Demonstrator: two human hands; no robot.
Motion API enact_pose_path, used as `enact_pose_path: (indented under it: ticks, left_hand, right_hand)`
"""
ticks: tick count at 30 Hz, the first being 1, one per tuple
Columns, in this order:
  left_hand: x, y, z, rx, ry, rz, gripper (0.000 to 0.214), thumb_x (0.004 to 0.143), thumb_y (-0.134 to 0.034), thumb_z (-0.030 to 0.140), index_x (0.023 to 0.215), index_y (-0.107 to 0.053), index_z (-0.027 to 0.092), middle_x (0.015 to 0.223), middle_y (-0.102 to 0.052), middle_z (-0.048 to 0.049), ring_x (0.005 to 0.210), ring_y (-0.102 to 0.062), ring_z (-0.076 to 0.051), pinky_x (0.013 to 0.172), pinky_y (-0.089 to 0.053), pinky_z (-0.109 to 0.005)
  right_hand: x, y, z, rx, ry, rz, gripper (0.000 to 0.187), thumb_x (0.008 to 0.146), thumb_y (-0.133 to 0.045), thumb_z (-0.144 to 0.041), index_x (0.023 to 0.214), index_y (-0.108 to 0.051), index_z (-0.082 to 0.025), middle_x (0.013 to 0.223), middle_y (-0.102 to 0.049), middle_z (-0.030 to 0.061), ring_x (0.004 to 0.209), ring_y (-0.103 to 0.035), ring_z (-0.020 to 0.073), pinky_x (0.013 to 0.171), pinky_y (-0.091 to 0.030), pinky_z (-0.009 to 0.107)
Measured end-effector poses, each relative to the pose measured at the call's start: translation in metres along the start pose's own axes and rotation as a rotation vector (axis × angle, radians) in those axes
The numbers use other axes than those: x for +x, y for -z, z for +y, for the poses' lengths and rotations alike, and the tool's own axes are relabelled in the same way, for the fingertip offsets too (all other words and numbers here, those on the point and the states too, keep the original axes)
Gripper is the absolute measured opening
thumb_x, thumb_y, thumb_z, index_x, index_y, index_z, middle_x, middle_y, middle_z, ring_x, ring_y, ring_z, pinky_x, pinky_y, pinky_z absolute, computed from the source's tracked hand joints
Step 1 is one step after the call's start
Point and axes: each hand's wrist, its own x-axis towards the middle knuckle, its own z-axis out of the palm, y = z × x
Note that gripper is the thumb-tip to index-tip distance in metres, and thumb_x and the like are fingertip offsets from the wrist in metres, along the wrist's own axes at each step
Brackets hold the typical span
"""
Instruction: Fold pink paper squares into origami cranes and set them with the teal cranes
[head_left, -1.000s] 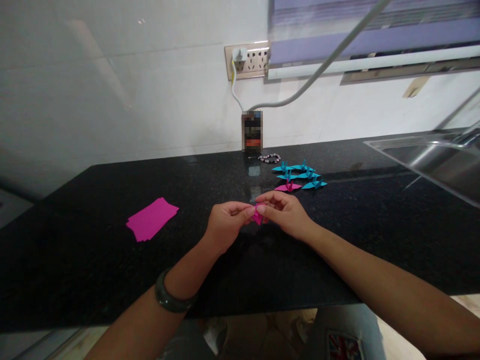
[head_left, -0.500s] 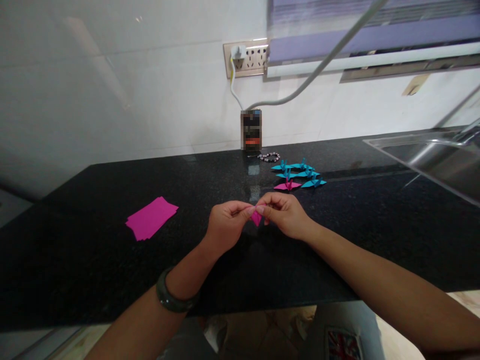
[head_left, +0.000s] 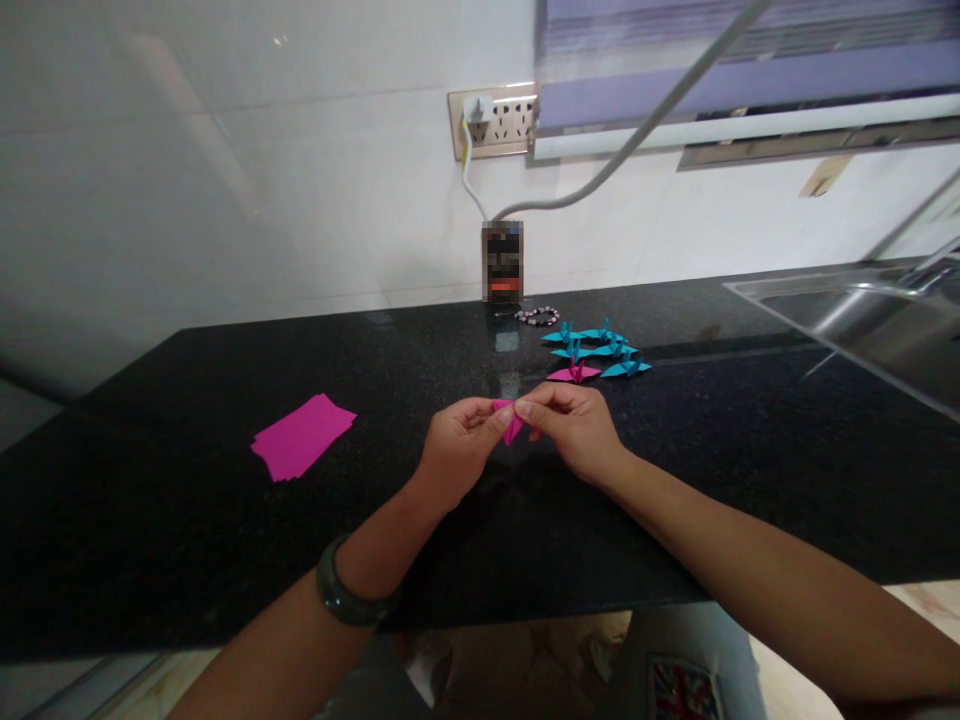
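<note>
Between my two hands is a small folded piece of pink origami paper (head_left: pixel 511 431), held just above the dark counter with a point hanging down. My left hand (head_left: pixel 466 440) is closed, thumb and fingers pinching its left side. The thumb and forefinger of my right hand (head_left: pixel 574 428) grip its upper right edge. My fingers cover part of the paper. Just beyond my right hand stands a finished pink paper crane (head_left: pixel 574 372). Several blue paper cranes (head_left: pixel 627 368) are grouped behind and beside it.
A stack of pink paper sheets (head_left: pixel 304 438) lies on the black counter (head_left: pixel 187 540) at left. Against the wall leans a phone (head_left: pixel 502 262) with a beaded strap (head_left: pixel 540 317) beside it. A metal sink (head_left: pixel 862 320) is set in at far right, and a grey cable (head_left: pixel 637 140) hangs overhead.
My right fingers have shifted slightly on the folded pink paper, and more of its upper left edge shows. Both hands stay in nearly the same place.
</note>
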Motion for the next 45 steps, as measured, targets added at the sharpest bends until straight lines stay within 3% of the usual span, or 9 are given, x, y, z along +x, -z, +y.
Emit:
enact_pose_path:
  ticks: [6, 13, 17, 20, 23, 29, 34, 39, 45]
  left_hand:
    - [-0.002, 0.000, 0.003, 0.017, -0.018, -0.079, 0.018, 0.072, -0.058, 0.031, 0.074, -0.063, 0.014, 0.072, -0.066, -0.0048, 0.063, -0.058, -0.013, 0.063, -0.047, -0.026]
    - [-0.001, 0.005, -0.001, 0.066, -0.002, -0.129, 0.019, 0.072, -0.057, 0.032, 0.077, -0.060, 0.014, 0.070, -0.062, -0.0033, 0.065, -0.058, -0.013, 0.064, -0.047, -0.025]
    - [-0.001, 0.001, -0.001, 0.049, 0.034, -0.092, 0.022, 0.076, -0.051, 0.037, 0.080, -0.054, 0.016, 0.069, -0.057, -0.0002, 0.055, -0.056, -0.010, 0.052, -0.045, -0.022]
    - [-0.002, 0.000, 0.000, 0.103, 0.006, -0.083, 0.022, 0.078, -0.047, 0.037, 0.074, -0.050, 0.016, 0.059, -0.051, 0.0030, 0.044, -0.048, -0.007, 0.043, -0.038, -0.019]
    - [-0.003, 0.001, 0.002, 0.194, 0.018, -0.122, 0.022, 0.077, -0.050, 0.035, 0.068, -0.050, 0.015, 0.052, -0.047, 0.0039, 0.040, -0.042, -0.005, 0.038, -0.031, -0.017]
    - [-0.001, 0.006, 0.005, 0.178, 0.082, -0.241, 0.022, 0.074, -0.053, 0.035, 0.068, -0.051, 0.014, 0.051, -0.048, 0.0031, 0.039, -0.041, -0.006, 0.037, -0.029, -0.018]
    - [0.001, 0.008, 0.004, 0.127, 0.096, -0.207, 0.022, 0.073, -0.054, 0.036, 0.069, -0.051, 0.014, 0.051, -0.048, 0.0040, 0.039, -0.041, -0.006, 0.038, -0.030, -0.018]
    - [0.003, 0.012, 0.001, 0.135, 0.103, -0.218, 0.024, 0.074, -0.053, 0.037, 0.068, -0.050, 0.014, 0.051, -0.049, 0.0038, 0.039, -0.041, -0.005, 0.038, -0.029, -0.018]
    - [0.004, 0.011, -0.001, 0.173, 0.117, -0.199, 0.023, 0.074, -0.053, 0.036, 0.067, -0.050, 0.014, 0.050, -0.049, 0.0036, 0.038, -0.041, -0.005, 0.038, -0.029, -0.018]
  right_hand:
    - [0.001, -0.001, -0.001, 0.058, -0.023, -0.038, 0.022, 0.069, -0.060, -0.035, 0.065, -0.057, -0.014, 0.056, -0.057, 0.0005, 0.051, -0.053, 0.0099, 0.048, -0.044, 0.023]
    - [0.001, 0.003, 0.002, -0.059, -0.046, -0.105, 0.022, 0.069, -0.061, -0.036, 0.064, -0.057, -0.014, 0.055, -0.055, -0.0005, 0.046, -0.046, 0.0073, 0.043, -0.038, 0.020]
    - [0.001, 0.000, 0.004, -0.033, -0.015, -0.050, 0.023, 0.070, -0.059, -0.037, 0.063, -0.057, -0.014, 0.058, -0.055, 0.0002, 0.048, -0.047, 0.0082, 0.046, -0.039, 0.022]
    - [0.000, -0.003, 0.007, -0.037, -0.037, -0.076, 0.023, 0.072, -0.057, -0.037, 0.065, -0.054, -0.015, 0.058, -0.053, -0.0012, 0.048, -0.046, 0.0080, 0.046, -0.038, 0.021]
    - [-0.001, -0.003, 0.009, -0.106, -0.062, -0.134, 0.024, 0.076, -0.052, -0.038, 0.065, -0.051, -0.016, 0.058, -0.050, -0.0024, 0.047, -0.044, 0.0072, 0.044, -0.036, 0.020]
    - [-0.002, -0.001, 0.001, -0.213, 0.031, -0.171, 0.028, 0.080, -0.048, -0.033, 0.059, -0.050, -0.015, 0.053, -0.045, -0.0027, 0.051, -0.041, 0.0071, 0.048, -0.033, 0.020]
    - [-0.002, 0.000, 0.003, -0.173, -0.026, -0.182, 0.028, 0.079, -0.049, -0.038, 0.063, -0.050, -0.015, 0.053, -0.045, -0.0036, 0.047, -0.039, 0.0062, 0.044, -0.031, 0.019]
    - [0.000, 0.001, 0.009, -0.070, -0.104, -0.186, 0.026, 0.076, -0.051, -0.041, 0.079, -0.053, -0.016, 0.065, -0.050, -0.0023, 0.047, -0.042, 0.0059, 0.043, -0.034, 0.019]
    - [0.002, 0.004, 0.010, -0.215, -0.037, -0.187, 0.027, 0.079, -0.047, -0.037, 0.064, -0.048, -0.015, 0.050, -0.042, -0.0050, 0.045, -0.038, 0.0063, 0.045, -0.031, 0.020]
